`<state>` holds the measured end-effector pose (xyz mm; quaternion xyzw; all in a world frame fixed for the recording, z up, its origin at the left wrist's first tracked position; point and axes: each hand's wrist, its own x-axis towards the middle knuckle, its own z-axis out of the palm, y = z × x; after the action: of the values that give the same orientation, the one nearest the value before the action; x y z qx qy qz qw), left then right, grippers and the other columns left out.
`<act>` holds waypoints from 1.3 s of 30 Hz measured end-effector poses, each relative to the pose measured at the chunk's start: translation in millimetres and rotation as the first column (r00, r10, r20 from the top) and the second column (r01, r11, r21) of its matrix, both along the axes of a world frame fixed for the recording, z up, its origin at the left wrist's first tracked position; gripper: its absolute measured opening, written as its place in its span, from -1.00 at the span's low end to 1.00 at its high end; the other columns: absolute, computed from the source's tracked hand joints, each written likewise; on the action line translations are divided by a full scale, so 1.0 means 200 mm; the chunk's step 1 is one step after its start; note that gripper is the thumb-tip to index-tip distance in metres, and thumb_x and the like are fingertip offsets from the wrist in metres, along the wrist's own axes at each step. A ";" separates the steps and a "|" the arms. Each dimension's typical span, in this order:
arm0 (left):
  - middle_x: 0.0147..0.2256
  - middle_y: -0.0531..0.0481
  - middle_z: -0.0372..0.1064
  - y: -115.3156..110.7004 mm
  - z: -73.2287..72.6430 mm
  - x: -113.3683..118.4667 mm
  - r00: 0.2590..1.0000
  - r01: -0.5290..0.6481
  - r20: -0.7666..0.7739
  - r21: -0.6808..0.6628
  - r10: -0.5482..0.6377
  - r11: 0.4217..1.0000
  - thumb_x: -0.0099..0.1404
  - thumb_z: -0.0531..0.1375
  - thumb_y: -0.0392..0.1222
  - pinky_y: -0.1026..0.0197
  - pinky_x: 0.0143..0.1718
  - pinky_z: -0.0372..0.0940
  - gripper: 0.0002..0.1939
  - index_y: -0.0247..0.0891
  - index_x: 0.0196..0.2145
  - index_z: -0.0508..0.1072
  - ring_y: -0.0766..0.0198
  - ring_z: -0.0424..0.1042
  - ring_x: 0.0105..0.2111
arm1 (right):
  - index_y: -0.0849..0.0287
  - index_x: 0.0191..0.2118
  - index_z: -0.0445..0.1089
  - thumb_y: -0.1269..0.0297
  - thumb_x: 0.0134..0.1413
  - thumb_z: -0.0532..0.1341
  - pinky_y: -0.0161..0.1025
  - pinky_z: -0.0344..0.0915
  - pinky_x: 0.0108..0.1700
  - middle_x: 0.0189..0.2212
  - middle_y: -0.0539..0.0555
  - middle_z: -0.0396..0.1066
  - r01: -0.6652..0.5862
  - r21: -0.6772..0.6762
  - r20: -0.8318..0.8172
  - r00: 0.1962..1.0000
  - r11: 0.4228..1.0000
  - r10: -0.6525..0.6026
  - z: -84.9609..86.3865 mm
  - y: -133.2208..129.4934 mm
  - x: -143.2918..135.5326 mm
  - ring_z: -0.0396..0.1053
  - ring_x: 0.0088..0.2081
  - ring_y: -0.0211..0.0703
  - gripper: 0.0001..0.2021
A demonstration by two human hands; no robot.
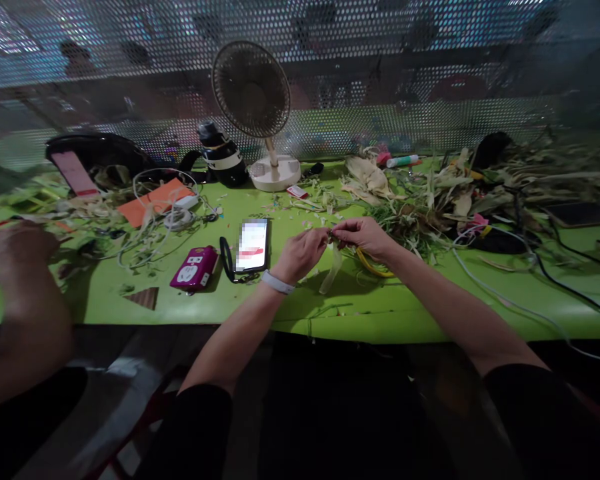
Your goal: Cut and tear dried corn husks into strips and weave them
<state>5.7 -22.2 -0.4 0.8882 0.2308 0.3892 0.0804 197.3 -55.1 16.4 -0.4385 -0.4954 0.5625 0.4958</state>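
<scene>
head view — pale strip (331, 273) at right hand (363, 235) — top obscured

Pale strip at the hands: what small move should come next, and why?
Perhaps gather up the pale strip with the right hand: it hangs down between that hand and the left hand, its lower end held by neither. Which hand grips its top is unclear.

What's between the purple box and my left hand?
The head view shows a lit phone and black strap between the purple box and your left hand.
</scene>
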 end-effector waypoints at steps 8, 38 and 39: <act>-0.26 -0.11 0.52 0.01 -0.02 0.00 0.998 -0.023 -0.055 0.313 0.043 0.950 0.35 0.09 -0.31 0.21 -0.27 0.41 -0.89 -0.27 -0.16 0.33 0.23 0.54 -0.28 | 0.24 -0.42 0.56 0.15 -0.34 0.49 -0.36 0.31 -0.43 -0.53 -0.01 0.50 -0.023 0.009 0.045 0.999 1.000 0.022 0.03 -0.01 0.01 0.34 -0.56 -0.38 -0.69; -0.27 -0.09 0.54 0.00 0.00 0.00 1.000 -0.015 0.008 0.394 0.013 0.919 0.38 0.07 -0.30 0.27 -0.26 0.43 -0.88 -0.27 -0.13 0.30 0.26 0.57 -0.27 | 0.27 -0.39 0.52 0.17 -0.30 0.48 -0.41 0.25 -0.51 -0.56 -0.03 0.47 -0.040 -0.021 0.066 0.997 0.999 0.041 0.03 -0.01 0.01 0.32 -0.59 -0.40 -0.68; -0.26 -0.09 0.54 -0.01 0.01 0.00 1.000 -0.016 0.024 0.388 0.007 0.921 0.38 0.08 -0.30 0.27 -0.26 0.43 -0.87 -0.27 -0.11 0.30 0.26 0.57 -0.26 | 0.27 -0.39 0.51 0.17 -0.28 0.46 -0.39 0.28 -0.49 -0.55 -0.03 0.46 -0.035 -0.006 0.075 0.997 0.999 0.036 0.03 -0.02 0.01 0.32 -0.59 -0.40 -0.69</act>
<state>6.0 -23.4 1.4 0.8807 0.1535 0.4376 -0.0969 199.5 -58.4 23.0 -0.4517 -0.5202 0.5555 0.4656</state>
